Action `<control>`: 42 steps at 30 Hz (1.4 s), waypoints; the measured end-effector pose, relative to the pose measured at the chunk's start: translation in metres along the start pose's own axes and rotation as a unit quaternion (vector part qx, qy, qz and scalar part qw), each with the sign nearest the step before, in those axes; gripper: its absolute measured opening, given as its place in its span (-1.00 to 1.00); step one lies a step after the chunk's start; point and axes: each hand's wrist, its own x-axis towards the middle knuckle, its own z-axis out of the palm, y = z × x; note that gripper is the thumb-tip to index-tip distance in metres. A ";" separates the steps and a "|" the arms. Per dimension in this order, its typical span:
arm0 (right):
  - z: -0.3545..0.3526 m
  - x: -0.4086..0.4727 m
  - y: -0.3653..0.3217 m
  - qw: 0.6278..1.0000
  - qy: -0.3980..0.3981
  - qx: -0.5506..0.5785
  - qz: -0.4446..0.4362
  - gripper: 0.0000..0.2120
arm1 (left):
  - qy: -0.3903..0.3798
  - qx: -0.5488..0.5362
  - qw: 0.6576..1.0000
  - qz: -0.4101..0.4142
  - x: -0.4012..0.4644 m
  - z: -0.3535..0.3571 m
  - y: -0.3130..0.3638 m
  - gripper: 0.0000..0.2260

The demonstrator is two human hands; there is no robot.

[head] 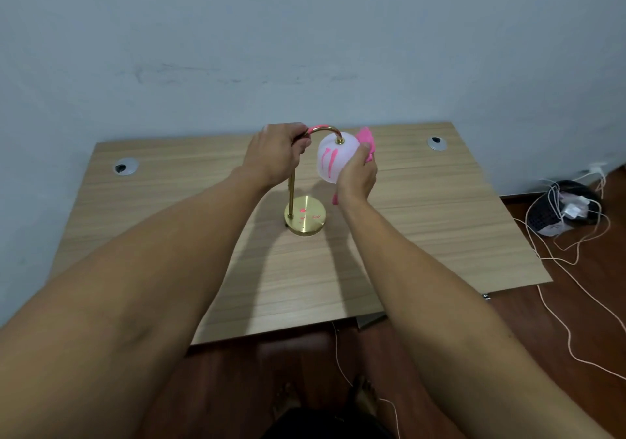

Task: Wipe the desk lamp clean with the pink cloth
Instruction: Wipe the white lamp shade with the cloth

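A desk lamp stands mid-table: round brass base (306, 216), thin upright stem, curved brass neck and a white frosted shade (333, 161) hanging at the right. Pink streaks mark the shade's front, and pink marks dot the base and the neck's top. My left hand (276, 154) is closed around the top of the neck's bend. My right hand (357, 176) presses the pink cloth (367, 140) against the shade's right side. Cloth ends stick out above and below that hand.
The wooden table (440, 228) stands against a pale blue wall, with a cable grommet near each back corner (125, 167) (437, 143). On the floor at the right lie a dark bag (562, 210) and loose white cables (576, 303). My bare feet show below the table's front edge.
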 end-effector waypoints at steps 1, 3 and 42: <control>-0.002 0.001 -0.001 1.000 -0.005 -0.018 0.021 -0.38 | 0.000 0.002 1.000 -0.001 0.000 0.000 0.000 -0.84; 0.000 -0.011 0.006 0.992 -0.020 -0.076 -0.103 -0.47 | 0.002 0.005 1.000 -0.002 0.000 0.000 0.000 -0.84; -0.010 -0.045 0.053 0.817 -0.080 -0.358 -0.445 -0.48 | -0.005 0.004 1.000 0.017 0.002 -0.003 -0.002 -0.84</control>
